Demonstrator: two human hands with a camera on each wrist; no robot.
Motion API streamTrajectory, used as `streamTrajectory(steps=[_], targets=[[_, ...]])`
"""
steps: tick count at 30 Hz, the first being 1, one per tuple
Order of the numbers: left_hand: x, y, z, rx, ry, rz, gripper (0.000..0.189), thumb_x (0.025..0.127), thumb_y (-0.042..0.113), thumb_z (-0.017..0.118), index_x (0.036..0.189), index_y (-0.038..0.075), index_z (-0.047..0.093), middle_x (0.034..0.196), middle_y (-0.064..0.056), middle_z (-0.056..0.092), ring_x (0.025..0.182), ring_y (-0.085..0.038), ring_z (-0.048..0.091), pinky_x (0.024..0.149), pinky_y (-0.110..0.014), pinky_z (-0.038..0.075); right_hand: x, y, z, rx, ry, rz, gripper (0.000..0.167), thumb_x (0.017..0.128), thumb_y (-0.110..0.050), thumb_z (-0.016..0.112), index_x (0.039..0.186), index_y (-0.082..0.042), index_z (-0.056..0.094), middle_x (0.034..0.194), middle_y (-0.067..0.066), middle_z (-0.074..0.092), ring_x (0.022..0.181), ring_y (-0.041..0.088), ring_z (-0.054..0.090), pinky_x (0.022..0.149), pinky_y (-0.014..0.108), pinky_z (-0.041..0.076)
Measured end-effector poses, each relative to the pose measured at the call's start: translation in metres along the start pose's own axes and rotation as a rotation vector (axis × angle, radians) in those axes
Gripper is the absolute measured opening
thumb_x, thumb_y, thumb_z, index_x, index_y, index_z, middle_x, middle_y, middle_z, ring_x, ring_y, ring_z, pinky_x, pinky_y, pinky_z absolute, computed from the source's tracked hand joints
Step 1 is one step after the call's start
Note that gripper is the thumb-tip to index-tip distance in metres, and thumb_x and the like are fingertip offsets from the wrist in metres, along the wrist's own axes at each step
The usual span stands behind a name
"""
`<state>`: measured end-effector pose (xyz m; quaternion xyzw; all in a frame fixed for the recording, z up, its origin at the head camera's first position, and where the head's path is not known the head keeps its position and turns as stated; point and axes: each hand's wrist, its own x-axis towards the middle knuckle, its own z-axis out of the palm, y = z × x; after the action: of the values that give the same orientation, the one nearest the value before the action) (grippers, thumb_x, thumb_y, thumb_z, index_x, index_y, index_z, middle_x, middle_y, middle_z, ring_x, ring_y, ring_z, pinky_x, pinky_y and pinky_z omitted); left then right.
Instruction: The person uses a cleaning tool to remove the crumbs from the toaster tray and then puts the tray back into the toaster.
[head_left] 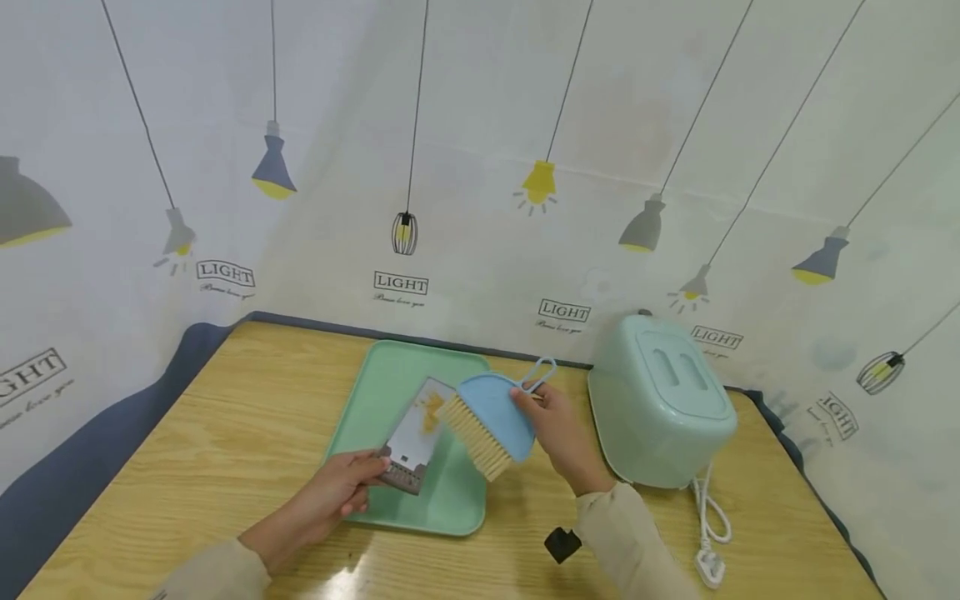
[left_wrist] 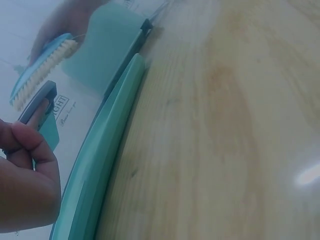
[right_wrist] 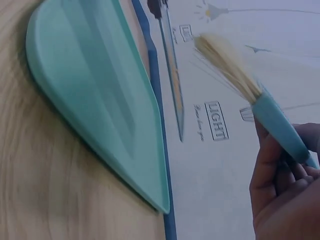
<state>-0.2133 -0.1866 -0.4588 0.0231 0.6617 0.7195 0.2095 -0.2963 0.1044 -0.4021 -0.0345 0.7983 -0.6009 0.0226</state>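
A flat metal grater point(head_left: 411, 435) with a grey handle end and an orange smear is tilted over the mint green tray point(head_left: 375, 392). My left hand point(head_left: 365, 477) pinches its grey handle point(left_wrist: 38, 101) at the near end. My right hand point(head_left: 534, 410) grips a light blue brush point(head_left: 495, 408) whose cream bristles point(head_left: 474, 435) touch the grater's right edge. In the right wrist view the brush point(right_wrist: 277, 125) points up and left from my right hand point(right_wrist: 282, 192), with the grater point(right_wrist: 172, 75) seen edge-on above the tray point(right_wrist: 95, 95).
A mint green plastic box point(head_left: 658, 408) with a lidded top stands right of the tray. A white cord with a plug point(head_left: 709, 533) trails from it. A small black object point(head_left: 562, 543) lies near the table's front edge. A printed backdrop closes off the far side.
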Motion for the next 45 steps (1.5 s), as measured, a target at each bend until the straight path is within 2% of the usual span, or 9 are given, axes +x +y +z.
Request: streamTrajectory(steps=[5,11,18,21,26,33,37,41,45], targets=[[-0.001,0.002,0.002,-0.018,-0.012,0.003,0.064,0.1,0.025,0.048,0.144,-0.015,0.025,0.101,-0.002,0.07,0.039,0.005,0.028,0.053,-0.013,0.04,0.001,0.001,0.023,0.009,-0.068,0.003,0.021,0.095,-0.02,0.061,0.099,0.0,0.06,0.084,0.004,0.07,0.076,0.008,0.066,0.07,0.027,0.055],[-0.003,0.004,0.001,-0.025,-0.004,0.014,0.064,0.101,0.024,0.048,0.143,-0.018,0.025,0.101,-0.004,0.07,0.038,0.006,0.029,0.053,-0.014,0.042,-0.001,0.006,0.044,0.037,-0.134,0.034,0.021,0.094,-0.022,0.061,0.097,-0.001,0.061,0.074,-0.003,0.064,0.067,0.005,0.06,0.063,0.022,0.05],[-0.001,0.003,0.003,-0.024,0.01,0.015,0.063,0.1,0.023,0.048,0.143,-0.017,0.027,0.096,-0.001,0.069,0.038,0.005,0.029,0.053,-0.015,0.042,0.002,0.008,0.054,0.033,-0.15,0.044,0.019,0.095,-0.02,0.059,0.093,-0.001,0.061,0.079,-0.003,0.064,0.068,0.004,0.059,0.061,0.021,0.049],[0.0,0.002,0.005,-0.033,0.021,0.008,0.063,0.1,0.022,0.049,0.142,-0.018,0.026,0.095,0.0,0.067,0.039,0.005,0.03,0.051,-0.014,0.041,-0.002,0.001,0.053,0.014,-0.161,0.028,0.019,0.096,-0.018,0.058,0.092,0.0,0.06,0.078,-0.003,0.063,0.067,0.004,0.059,0.06,0.021,0.049],[-0.002,0.001,0.008,-0.036,0.017,0.0,0.062,0.099,0.021,0.049,0.141,-0.019,0.027,0.094,0.001,0.067,0.04,0.005,0.03,0.051,-0.014,0.04,0.004,0.005,0.051,-0.022,-0.14,0.005,0.022,0.096,-0.022,0.059,0.096,0.0,0.06,0.083,0.003,0.067,0.071,0.006,0.061,0.063,0.024,0.052],[-0.003,0.001,0.005,-0.028,-0.004,0.002,0.059,0.1,0.021,0.048,0.14,-0.018,0.031,0.088,0.005,0.069,0.039,0.005,0.029,0.051,-0.013,0.04,0.015,0.011,0.048,-0.074,-0.087,-0.003,0.033,0.097,-0.025,0.057,0.111,0.004,0.06,0.101,0.023,0.07,0.084,0.018,0.07,0.07,0.031,0.058],[-0.004,0.001,0.004,-0.025,0.001,0.003,0.059,0.099,0.02,0.049,0.139,-0.019,0.032,0.086,0.005,0.068,0.039,0.006,0.029,0.051,-0.013,0.04,0.019,0.008,0.047,-0.1,-0.054,-0.024,0.035,0.097,-0.024,0.057,0.115,0.005,0.06,0.102,0.024,0.07,0.085,0.021,0.07,0.071,0.033,0.058],[-0.004,0.002,0.003,-0.013,0.005,0.002,0.058,0.099,0.02,0.049,0.138,-0.019,0.033,0.088,0.001,0.068,0.039,0.005,0.029,0.052,-0.014,0.041,0.023,0.005,0.046,-0.129,-0.028,-0.062,0.031,0.097,-0.022,0.057,0.111,0.005,0.06,0.097,0.024,0.071,0.08,0.019,0.07,0.068,0.031,0.058],[-0.005,0.001,0.003,-0.009,0.0,0.003,0.058,0.099,0.021,0.049,0.138,-0.019,0.034,0.091,-0.001,0.069,0.04,0.005,0.029,0.053,-0.014,0.042,0.026,0.002,0.045,-0.158,-0.007,-0.086,0.029,0.097,-0.021,0.057,0.109,0.005,0.06,0.099,0.025,0.07,0.085,0.024,0.071,0.071,0.034,0.058]])
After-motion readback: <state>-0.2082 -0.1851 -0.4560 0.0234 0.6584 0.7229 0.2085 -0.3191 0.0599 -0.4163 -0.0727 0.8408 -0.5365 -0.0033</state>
